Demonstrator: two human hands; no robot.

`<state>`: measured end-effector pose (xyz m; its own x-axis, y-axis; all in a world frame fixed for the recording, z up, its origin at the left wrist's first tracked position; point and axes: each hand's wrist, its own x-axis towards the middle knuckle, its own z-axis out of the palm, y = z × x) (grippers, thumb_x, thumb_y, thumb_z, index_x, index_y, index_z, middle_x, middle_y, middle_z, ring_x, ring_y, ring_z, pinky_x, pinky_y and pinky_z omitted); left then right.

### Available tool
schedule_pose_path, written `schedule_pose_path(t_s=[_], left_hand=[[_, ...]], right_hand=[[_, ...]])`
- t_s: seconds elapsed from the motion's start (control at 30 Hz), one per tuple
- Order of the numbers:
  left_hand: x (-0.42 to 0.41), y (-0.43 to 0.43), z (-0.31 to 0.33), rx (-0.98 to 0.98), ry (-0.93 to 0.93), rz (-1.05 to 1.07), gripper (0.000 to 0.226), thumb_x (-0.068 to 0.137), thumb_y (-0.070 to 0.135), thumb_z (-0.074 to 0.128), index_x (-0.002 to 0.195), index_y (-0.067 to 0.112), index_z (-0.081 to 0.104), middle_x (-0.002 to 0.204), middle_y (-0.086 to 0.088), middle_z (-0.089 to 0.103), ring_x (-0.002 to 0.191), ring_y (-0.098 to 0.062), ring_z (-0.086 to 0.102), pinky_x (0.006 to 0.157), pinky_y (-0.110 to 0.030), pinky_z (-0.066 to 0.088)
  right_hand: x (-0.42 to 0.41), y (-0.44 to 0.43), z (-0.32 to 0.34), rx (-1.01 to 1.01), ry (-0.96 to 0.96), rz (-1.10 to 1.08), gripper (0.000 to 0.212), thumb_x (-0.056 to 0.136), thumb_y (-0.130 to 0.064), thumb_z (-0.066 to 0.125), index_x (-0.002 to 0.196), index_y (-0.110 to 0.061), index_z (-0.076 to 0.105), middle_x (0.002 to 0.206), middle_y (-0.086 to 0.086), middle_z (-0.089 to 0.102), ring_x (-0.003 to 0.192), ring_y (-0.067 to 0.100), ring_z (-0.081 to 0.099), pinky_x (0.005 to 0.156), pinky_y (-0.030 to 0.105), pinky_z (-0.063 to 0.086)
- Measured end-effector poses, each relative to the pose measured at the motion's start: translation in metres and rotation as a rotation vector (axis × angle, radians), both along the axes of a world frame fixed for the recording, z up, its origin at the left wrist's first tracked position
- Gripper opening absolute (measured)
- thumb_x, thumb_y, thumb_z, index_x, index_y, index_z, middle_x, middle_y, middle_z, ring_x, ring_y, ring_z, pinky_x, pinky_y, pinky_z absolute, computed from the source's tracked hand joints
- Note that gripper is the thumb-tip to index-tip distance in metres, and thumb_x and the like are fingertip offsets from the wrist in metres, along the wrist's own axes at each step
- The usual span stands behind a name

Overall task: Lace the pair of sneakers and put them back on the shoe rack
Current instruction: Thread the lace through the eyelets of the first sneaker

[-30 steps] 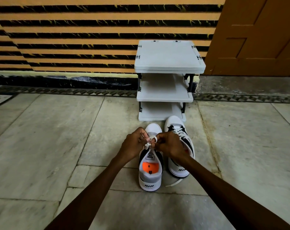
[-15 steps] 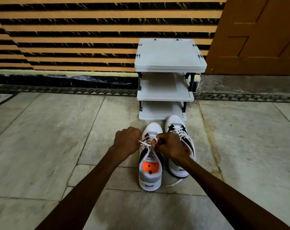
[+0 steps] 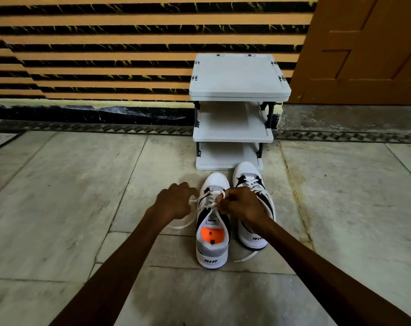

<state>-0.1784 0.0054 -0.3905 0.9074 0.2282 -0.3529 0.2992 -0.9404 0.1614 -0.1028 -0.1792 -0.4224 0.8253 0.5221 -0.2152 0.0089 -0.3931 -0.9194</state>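
Closest in, the sneaker [image 3: 212, 257] sits on the floor [image 3: 82, 208] heel toward me, long axis running straight away, toe aimed at the rack. Just over its tongue, there's my right hand [image 3: 243, 205]: fingers curled tight, pinching the lace [image 3: 201, 198] right at the upper eyelets. That's the nearer hand, practically on top of the shoe. My left hand [image 3: 174, 203] is out to the left, clear of the shoe's side, fingers curled in. It's blurred, so I can't make out the exact pinch, but the lace runs from the eyelets across into it, and a slack tail drops from it to the floor.

So the lace lies crosswise between my two hands, square to the shoe's length. Everything turns on that line. I reckon this is a tightening or crossing step, and the next threading will want the left end carried rightward to the eyelets. Lacing here looks partway done, with no bow yet.

Just beside it on the right, the other sneaker [image 3: 245, 171] points the same way, laces crossed up its front, a loose end [image 3: 245, 256] lying behind its heel. Its toe sits just short of the rack [image 3: 232, 136], grey shelves straight ahead against the striped wall [image 3: 105, 55]. Neither shoe is on it yet.
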Motion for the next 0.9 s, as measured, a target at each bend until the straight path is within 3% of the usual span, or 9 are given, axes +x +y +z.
schedule_pose_path(t_s=[0.13, 0.2, 0.3, 0.4, 0.5, 0.63, 0.73, 0.83, 0.9], left_hand=[[0.006, -0.026, -0.014, -0.196, -0.206, -0.023, 0.030, 0.088, 0.016, 0.058, 0.115, 0.025, 0.066, 0.124, -0.007, 0.057, 0.114, -0.030, 0.051, 0.094, -0.045, 0.046], [0.007, -0.030, -0.020, -0.298, -0.263, 0.006, 0.023, 0.085, 0.016, 0.062, 0.107, 0.019, 0.069, 0.113, -0.012, 0.060, 0.106, -0.031, 0.056, 0.089, -0.046, 0.049], [0.005, -0.027, -0.028, -0.393, -0.307, 0.083, 0.008, 0.081, 0.017, 0.069, 0.089, 0.017, 0.068, 0.104, -0.010, 0.061, 0.098, -0.027, 0.060, 0.084, -0.042, 0.051], [0.002, -0.026, -0.033, -0.495, -0.279, 0.150, 0.009, 0.083, 0.015, 0.068, 0.078, 0.018, 0.061, 0.094, -0.003, 0.062, 0.089, -0.019, 0.059, 0.074, -0.028, 0.046], [-0.003, -0.020, -0.034, -0.505, -0.264, 0.232, 0.021, 0.083, 0.013, 0.067, 0.069, 0.024, 0.055, 0.080, 0.003, 0.061, 0.079, -0.014, 0.056, 0.070, -0.026, 0.042], [-0.013, 0.002, -0.031, -0.302, -0.151, 0.290, 0.022, 0.080, 0.018, 0.068, 0.065, 0.028, 0.056, 0.071, 0.008, 0.055, 0.075, -0.015, 0.054, 0.067, -0.024, 0.038], [-0.019, 0.015, -0.029, -0.334, -0.033, 0.238, 0.022, 0.080, 0.014, 0.067, 0.071, 0.032, 0.060, 0.070, 0.004, 0.054, 0.075, -0.017, 0.055, 0.068, -0.024, 0.039], [-0.016, 0.013, -0.028, -0.344, -0.028, 0.174, 0.014, 0.085, 0.014, 0.062, 0.095, 0.021, 0.068, 0.087, -0.002, 0.062, 0.084, -0.017, 0.056, 0.069, -0.025, 0.038], [-0.011, 0.004, -0.028, -0.376, -0.054, 0.153, 0.015, 0.088, 0.018, 0.057, 0.100, 0.018, 0.067, 0.104, -0.003, 0.066, 0.097, -0.018, 0.058, 0.070, -0.024, 0.039]], right_hand=[[-0.004, 0.004, 0.006, 0.062, 0.046, -0.010, 0.001, 0.075, -0.010, 0.076, 0.075, -0.010, 0.075, 0.081, 0.021, 0.075, 0.082, 0.036, 0.073, 0.085, 0.055, 0.057], [-0.004, 0.003, 0.003, 0.094, 0.053, -0.020, 0.019, 0.073, 0.003, 0.076, 0.073, -0.016, 0.075, 0.085, 0.024, 0.074, 0.084, 0.040, 0.073, 0.084, 0.055, 0.057], [-0.005, 0.002, 0.004, 0.043, -0.050, -0.014, 0.026, 0.071, 0.008, 0.075, 0.071, -0.018, 0.074, 0.080, 0.015, 0.075, 0.079, 0.030, 0.074, 0.079, 0.049, 0.060], [-0.005, 0.004, 0.008, -0.044, -0.196, -0.001, 0.021, 0.072, 0.005, 0.074, 0.072, -0.016, 0.072, 0.069, 0.000, 0.072, 0.064, 0.015, 0.070, 0.068, 0.034, 0.061], [-0.005, 0.003, 0.011, -0.084, -0.258, -0.008, 0.010, 0.081, -0.013, 0.073, 0.071, -0.012, 0.072, 0.064, 0.003, 0.072, 0.056, 0.014, 0.068, 0.060, 0.029, 0.056], [0.004, -0.007, 0.018, -0.275, -0.365, -0.063, 0.024, 0.086, -0.022, 0.065, 0.067, -0.007, 0.069, 0.062, 0.007, 0.068, 0.054, 0.013, 0.059, 0.052, 0.024, 0.039], [0.015, -0.017, 0.024, -0.488, -0.471, -0.110, 0.021, 0.085, -0.016, 0.059, 0.075, -0.002, 0.071, 0.074, 0.018, 0.071, 0.070, 0.031, 0.067, 0.060, 0.029, 0.046], [0.026, -0.025, 0.025, -0.626, -0.533, -0.101, 0.015, 0.082, -0.016, 0.061, 0.088, -0.003, 0.066, 0.087, 0.019, 0.070, 0.082, 0.037, 0.068, 0.061, 0.029, 0.043], [0.026, -0.024, 0.026, -0.685, -0.544, -0.081, 0.026, 0.080, -0.015, 0.065, 0.103, -0.004, 0.062, 0.097, 0.019, 0.069, 0.088, 0.037, 0.067, 0.066, 0.032, 0.047]])
